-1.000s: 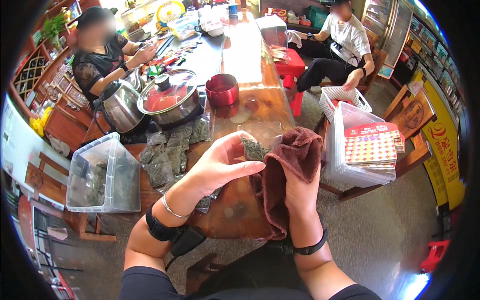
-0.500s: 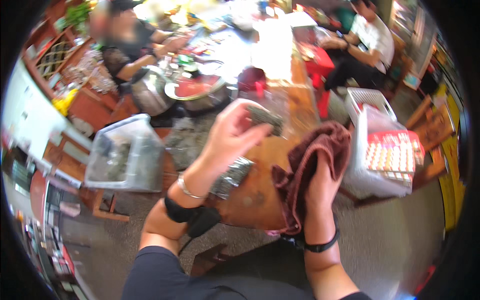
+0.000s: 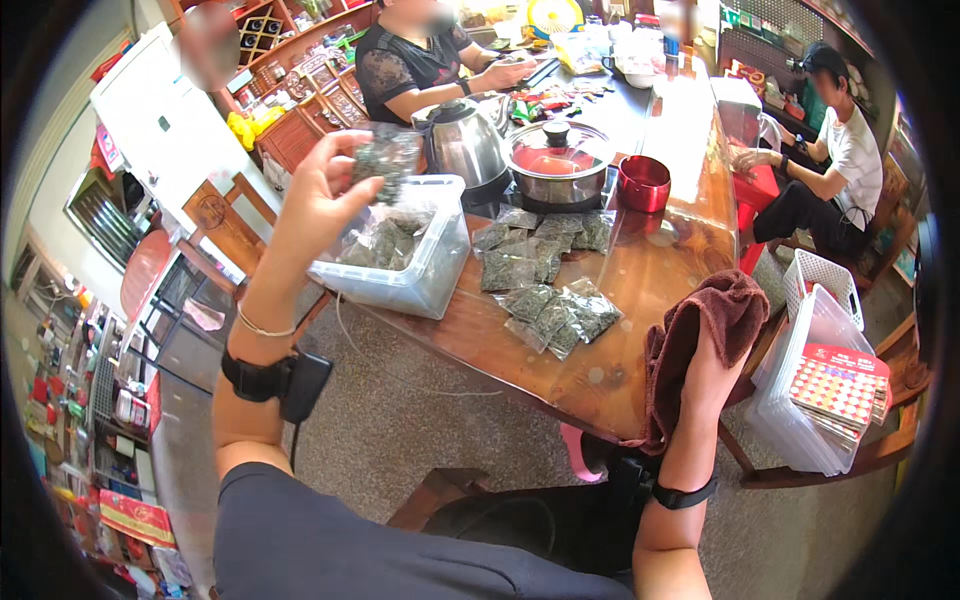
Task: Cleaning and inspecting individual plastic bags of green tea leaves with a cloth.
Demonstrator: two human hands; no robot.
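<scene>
Care with the packet [image 3: 390, 160] of dark, leaf-like pieces: better, probably, to lower it gently inside the clear tub [image 3: 400, 292] before loosening the pinch, so as not to crumble the content. Raised near the tub's rim, held narrowly between thumb and fingers of the left hand [image 3: 318, 195]; over the right hand [image 3: 712, 375], a brown cloth [image 3: 725, 297], with fingers hidden, so opening impossible to tell

From here I count one towel [image 3: 690, 332], one packet [image 3: 388, 160] held up, at least eight more on the table [image 3: 625, 375], overlapping too much for an exact tally. One kettle [image 3: 463, 150], one pot [image 3: 558, 182], one red cup [image 3: 643, 186], at least two clear bins [image 3: 390, 285], one white basket [image 3: 832, 270]. Other people [image 3: 850, 165]: at least two.
</scene>
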